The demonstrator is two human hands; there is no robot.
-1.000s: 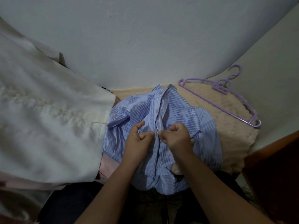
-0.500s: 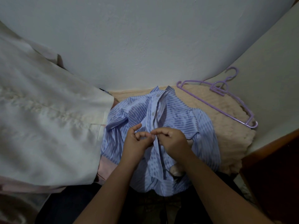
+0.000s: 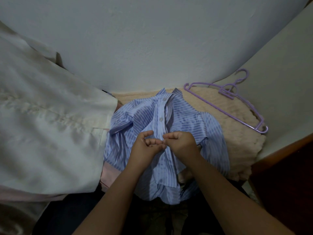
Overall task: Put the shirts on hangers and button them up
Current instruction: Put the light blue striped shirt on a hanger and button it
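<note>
A blue striped shirt lies face up on a beige fuzzy cover, collar toward the wall. Two buttons show on its front strip above my hands. My left hand and my right hand meet at the middle of the strip, fingers curled, each pinching an edge of the shirt front. The button between them is hidden by my fingers. Purple plastic hangers lie to the right of the shirt, on the cover's far edge.
A cream-white garment hangs or drapes at the left, over something pink. A pale wall stands close behind. A dark wooden piece sits at the right. My dark-clothed lap is below the shirt.
My hands have drawn slightly closer together on the shirt front and shifted a little toward the collar. The shirt and hangers have stayed in place.
</note>
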